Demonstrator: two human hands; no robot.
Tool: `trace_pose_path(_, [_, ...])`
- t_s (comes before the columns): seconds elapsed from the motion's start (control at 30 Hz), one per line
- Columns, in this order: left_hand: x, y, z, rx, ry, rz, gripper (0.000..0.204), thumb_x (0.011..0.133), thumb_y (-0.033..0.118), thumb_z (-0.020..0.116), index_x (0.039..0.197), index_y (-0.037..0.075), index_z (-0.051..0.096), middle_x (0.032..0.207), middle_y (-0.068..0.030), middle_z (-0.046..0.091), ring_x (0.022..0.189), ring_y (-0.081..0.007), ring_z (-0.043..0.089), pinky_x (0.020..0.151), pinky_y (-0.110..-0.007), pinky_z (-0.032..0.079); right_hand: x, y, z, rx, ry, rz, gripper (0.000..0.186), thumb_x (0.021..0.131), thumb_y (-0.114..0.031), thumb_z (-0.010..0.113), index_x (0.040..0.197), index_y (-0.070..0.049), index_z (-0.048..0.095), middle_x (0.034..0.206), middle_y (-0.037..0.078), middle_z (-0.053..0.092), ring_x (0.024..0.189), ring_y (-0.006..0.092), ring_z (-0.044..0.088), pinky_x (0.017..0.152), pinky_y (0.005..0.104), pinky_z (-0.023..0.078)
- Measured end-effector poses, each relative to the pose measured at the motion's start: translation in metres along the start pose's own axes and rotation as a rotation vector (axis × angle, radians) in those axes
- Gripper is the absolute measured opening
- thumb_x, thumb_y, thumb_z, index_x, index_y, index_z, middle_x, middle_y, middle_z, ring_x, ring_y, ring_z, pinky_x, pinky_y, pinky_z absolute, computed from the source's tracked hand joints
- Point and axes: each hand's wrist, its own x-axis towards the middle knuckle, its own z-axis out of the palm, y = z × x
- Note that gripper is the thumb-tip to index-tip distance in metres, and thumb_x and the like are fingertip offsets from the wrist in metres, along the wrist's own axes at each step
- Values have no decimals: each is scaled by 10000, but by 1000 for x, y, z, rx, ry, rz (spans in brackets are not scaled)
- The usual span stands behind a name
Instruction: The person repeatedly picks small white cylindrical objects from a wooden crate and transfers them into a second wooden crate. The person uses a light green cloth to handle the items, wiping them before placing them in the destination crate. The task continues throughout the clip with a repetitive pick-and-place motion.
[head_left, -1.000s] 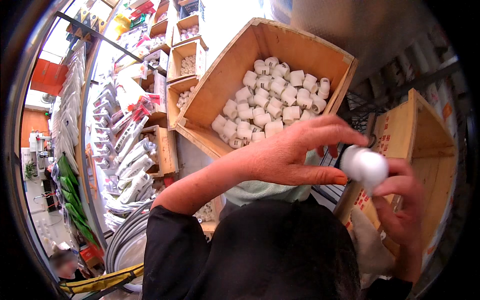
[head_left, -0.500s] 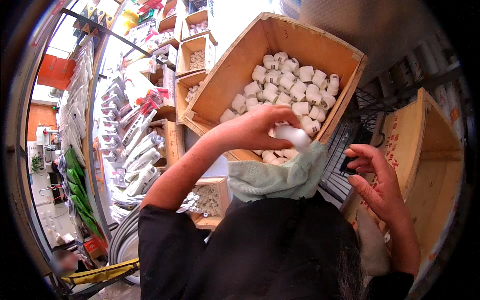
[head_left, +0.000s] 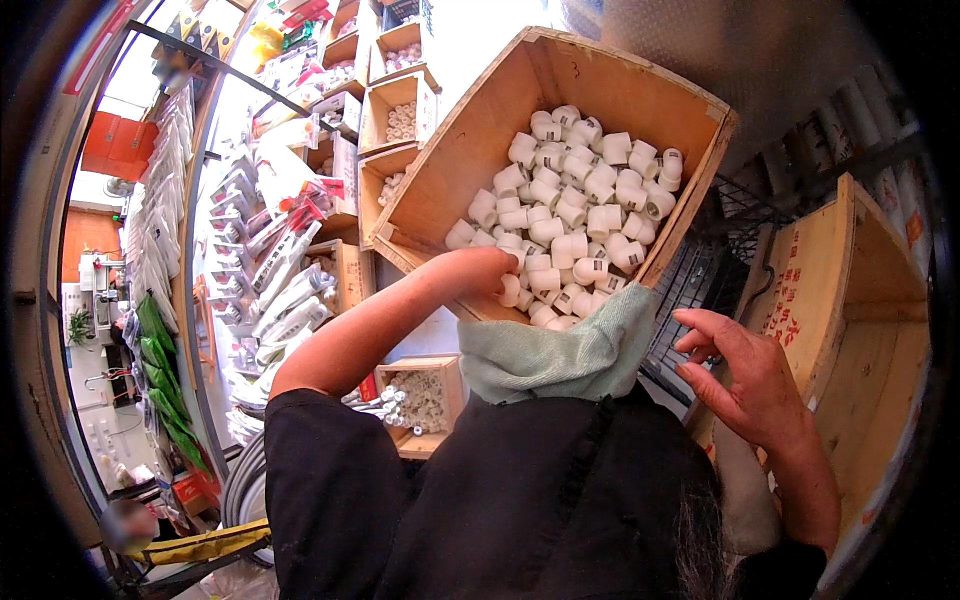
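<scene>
A large wooden box (head_left: 630,85) is filled with white plastic elbow pipe fittings (head_left: 570,205). My left hand (head_left: 487,271) reaches down into its near left part, against the fittings. Its fingers are mostly hidden and I cannot make out whether they hold one. A pale green cloth (head_left: 555,360) hangs over the box's near edge, in front of my body. To the right of the box my right hand (head_left: 745,375) is in the air, fingers loosely bent and apart, with nothing in it.
Another wooden box (head_left: 840,290) with red lettering stands at the right, beside a black wire rack (head_left: 685,305). Smaller wooden boxes of fittings (head_left: 425,400) sit at the left. Hanging packages (head_left: 285,260) and a coiled grey hose (head_left: 245,480) are farther left.
My left hand has moved left and lower into the box; the white fitting it held is no longer visible in it. My right hand has shifted slightly left and down.
</scene>
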Motion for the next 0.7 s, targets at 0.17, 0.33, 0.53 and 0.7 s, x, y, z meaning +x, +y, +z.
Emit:
trace_pose_path(0.17, [33, -37, 16, -344, -140, -105, 363, 894, 235, 618, 1146, -25, 605, 961, -167, 688, 880, -294, 684, 758, -427, 528, -1, 1, 0, -64, -19, -15, 480, 810, -7, 698, 1268, -49, 564, 980, 131, 682, 816, 222, 694, 721, 334, 552])
trace_pose_path(0.33, [43, -36, 9, -230, -321, -218, 411, 929, 319, 569, 1096, -53, 627, 900, -126, 681, 825, -223, 669, 707, -390, 528, 0, 2, 0, -90, -25, -30, 469, 801, -9, 699, 1251, -52, 574, 962, 127, 679, 804, 232, 695, 708, 335, 551])
trace_pose_path(0.53, [50, -41, 26, -13, -186, -185, 397, 890, 317, 572, 1044, -32, 681, 962, -181, 701, 889, -295, 681, 778, -422, 528, 0, 4, 2, -127, -1, -69, 408, 827, -81, 713, 1213, -62, 581, 932, 113, 681, 783, 230, 700, 673, 349, 556])
trace_pose_path(0.7, [52, -40, 27, 44, -159, -225, 379, 875, 318, 579, 1014, -14, 699, 991, -192, 699, 919, -327, 677, 798, -430, 527, -1, 4, 0, -159, -22, -86, 361, 827, -110, 713, 1170, -67, 607, 930, 119, 670, 801, 276, 680, 688, 369, 546])
